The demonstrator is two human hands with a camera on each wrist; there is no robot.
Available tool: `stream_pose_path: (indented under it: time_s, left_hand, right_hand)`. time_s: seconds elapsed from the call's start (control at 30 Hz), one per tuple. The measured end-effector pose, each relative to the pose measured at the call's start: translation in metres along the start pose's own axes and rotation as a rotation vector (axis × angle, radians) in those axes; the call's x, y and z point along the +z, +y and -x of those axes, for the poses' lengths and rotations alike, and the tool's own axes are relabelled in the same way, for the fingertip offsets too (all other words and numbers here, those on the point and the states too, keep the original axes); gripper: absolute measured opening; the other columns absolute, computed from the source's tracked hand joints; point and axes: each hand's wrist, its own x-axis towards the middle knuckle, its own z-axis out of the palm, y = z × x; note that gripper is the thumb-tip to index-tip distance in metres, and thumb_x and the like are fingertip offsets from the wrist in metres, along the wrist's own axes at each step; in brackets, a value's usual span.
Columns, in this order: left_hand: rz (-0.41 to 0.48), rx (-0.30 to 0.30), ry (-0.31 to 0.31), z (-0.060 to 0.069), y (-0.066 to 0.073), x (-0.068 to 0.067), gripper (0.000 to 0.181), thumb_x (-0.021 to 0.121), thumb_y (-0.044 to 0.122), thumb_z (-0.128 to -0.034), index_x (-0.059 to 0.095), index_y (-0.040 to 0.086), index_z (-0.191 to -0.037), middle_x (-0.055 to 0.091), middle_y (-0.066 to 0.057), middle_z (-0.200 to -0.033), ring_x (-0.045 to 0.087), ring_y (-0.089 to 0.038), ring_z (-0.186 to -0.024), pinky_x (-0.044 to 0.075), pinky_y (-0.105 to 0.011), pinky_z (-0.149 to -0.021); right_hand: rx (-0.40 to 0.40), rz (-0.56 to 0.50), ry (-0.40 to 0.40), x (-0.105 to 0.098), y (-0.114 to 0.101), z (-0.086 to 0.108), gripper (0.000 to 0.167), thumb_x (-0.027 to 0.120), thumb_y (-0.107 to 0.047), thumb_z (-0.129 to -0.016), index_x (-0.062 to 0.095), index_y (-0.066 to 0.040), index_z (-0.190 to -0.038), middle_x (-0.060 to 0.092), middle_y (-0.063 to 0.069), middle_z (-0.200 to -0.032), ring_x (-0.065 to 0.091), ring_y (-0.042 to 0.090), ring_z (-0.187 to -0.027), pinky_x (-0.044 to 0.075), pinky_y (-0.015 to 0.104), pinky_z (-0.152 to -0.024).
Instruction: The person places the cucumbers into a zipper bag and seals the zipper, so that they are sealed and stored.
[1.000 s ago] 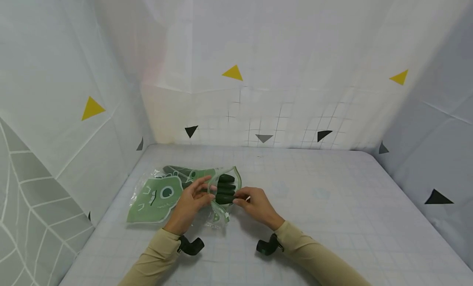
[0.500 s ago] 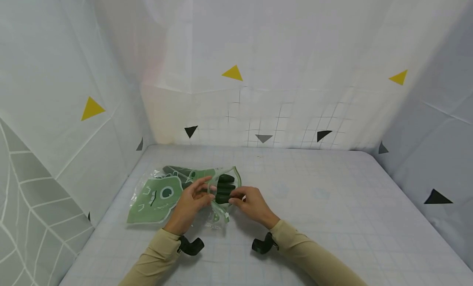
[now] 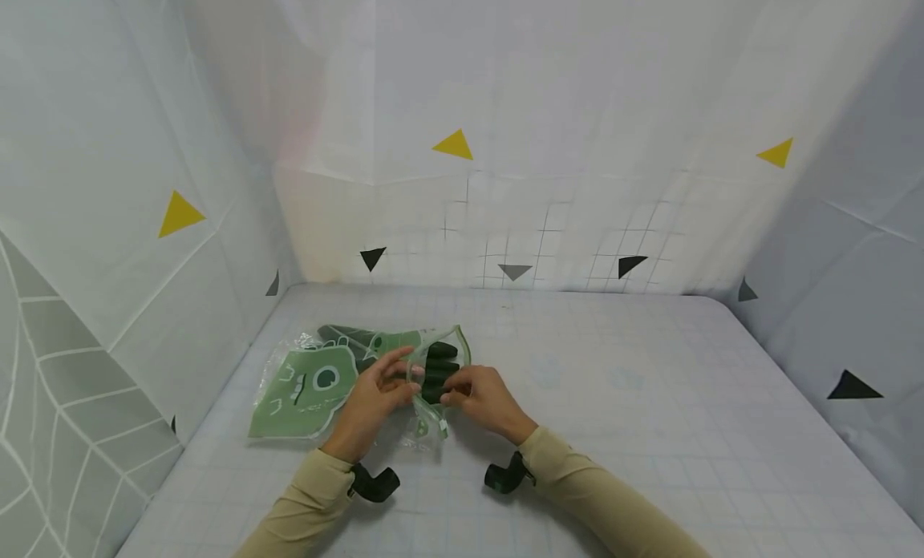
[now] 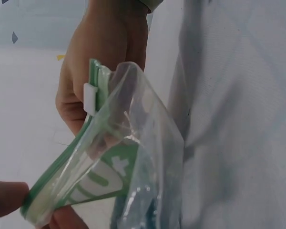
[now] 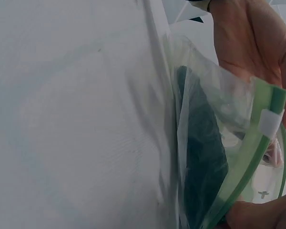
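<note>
A clear zip bag (image 3: 424,418) with a green edge and white slider (image 5: 270,123) lies on the table with its mouth held apart. Several dark green cucumbers (image 3: 442,351) lie in it side by side, their ends showing at the mouth. My left hand (image 3: 368,402) pinches the bag's edge between thumb and finger. At the mouth my right hand (image 3: 487,398) has curled fingers and thumb at the end of the nearest cucumber, which it seems to grip. In the right wrist view a cucumber (image 5: 202,157) shows through the plastic; the right fingertips are partly hidden.
Left of my left hand lies a flat green printed bag (image 3: 303,390) with a cartoon face, partly overlapping more green plastic packaging (image 3: 397,340). Black wrist cameras (image 3: 375,484) hang below both wrists. White walls enclose the white table (image 3: 613,430) at back and sides.
My right hand has moved a little to the left, farther into the bag's mouth, and the nearest cucumber has slid left with it. My left hand has stayed on the bag's edge.
</note>
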Motion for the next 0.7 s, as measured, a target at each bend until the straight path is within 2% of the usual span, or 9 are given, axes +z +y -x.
stream_pose_path:
  time_s: [0.23, 0.3, 0.4, 0.53, 0.6, 0.7]
  left_hand:
    - [-0.002, -0.013, 0.040, 0.001, -0.003, 0.004, 0.060, 0.074, 0.007, -0.0974, 0.049, 0.005, -0.152, 0.065, -0.017, -0.131, 0.061, -0.033, -0.121, 0.054, -0.040, -0.099]
    - [0.007, -0.008, 0.040, 0.000, -0.003, 0.005, 0.058, 0.075, 0.007, -0.0969, 0.052, 0.004, -0.150, 0.065, -0.019, -0.131, 0.062, -0.031, -0.121, 0.054, -0.038, -0.099]
    - [-0.003, 0.011, 0.034, -0.001, -0.005, 0.006, 0.054, 0.076, 0.008, -0.0960, 0.057, 0.004, -0.146, 0.065, -0.022, -0.130, 0.064, -0.031, -0.118, 0.055, -0.036, -0.097]
    - [-0.099, 0.046, 0.005, -0.001, -0.007, 0.010, 0.051, 0.077, 0.009, -0.0958, 0.062, 0.005, -0.144, 0.064, -0.020, -0.128, 0.064, -0.030, -0.111, 0.056, -0.034, -0.091]
    - [-0.176, 0.065, -0.015, -0.001, -0.010, 0.013, 0.051, 0.076, 0.010, -0.0967, 0.061, 0.006, -0.145, 0.064, -0.017, -0.129, 0.063, -0.030, -0.109, 0.055, -0.034, -0.088]
    - [-0.322, 0.102, -0.029, 0.000, -0.016, 0.018, 0.052, 0.076, 0.012, -0.0977, 0.060, 0.008, -0.147, 0.062, -0.011, -0.130, 0.063, -0.026, -0.108, 0.055, -0.035, -0.086]
  right_hand:
    - [0.012, 0.021, -0.024, 0.001, 0.010, 0.002, 0.008, 0.081, -0.009, -0.092, 0.082, -0.005, -0.099, 0.069, -0.002, -0.085, 0.059, 0.008, -0.073, 0.053, 0.029, -0.064]
    - [0.022, 0.009, -0.001, -0.003, 0.012, 0.002, 0.006, 0.079, -0.008, -0.093, 0.082, -0.007, -0.099, 0.071, -0.004, -0.088, 0.061, 0.009, -0.076, 0.054, 0.030, -0.066]
    - [0.050, -0.022, 0.077, -0.011, 0.015, 0.002, 0.006, 0.075, -0.007, -0.096, 0.080, -0.007, -0.100, 0.073, -0.005, -0.092, 0.064, 0.011, -0.081, 0.055, 0.034, -0.071]
    - [0.108, -0.103, 0.172, -0.020, 0.016, -0.002, 0.015, 0.069, -0.013, -0.103, 0.077, -0.002, -0.109, 0.073, 0.001, -0.092, 0.067, 0.021, -0.084, 0.055, 0.038, -0.071]
    - [0.156, -0.166, 0.173, -0.023, 0.015, -0.006, 0.023, 0.066, -0.021, -0.105, 0.076, -0.001, -0.113, 0.073, 0.004, -0.092, 0.068, 0.026, -0.085, 0.056, 0.038, -0.071]
    - [0.233, -0.264, 0.134, -0.026, 0.012, -0.011, 0.033, 0.064, -0.032, -0.107, 0.077, -0.003, -0.112, 0.074, 0.008, -0.091, 0.070, 0.032, -0.086, 0.057, 0.040, -0.070]
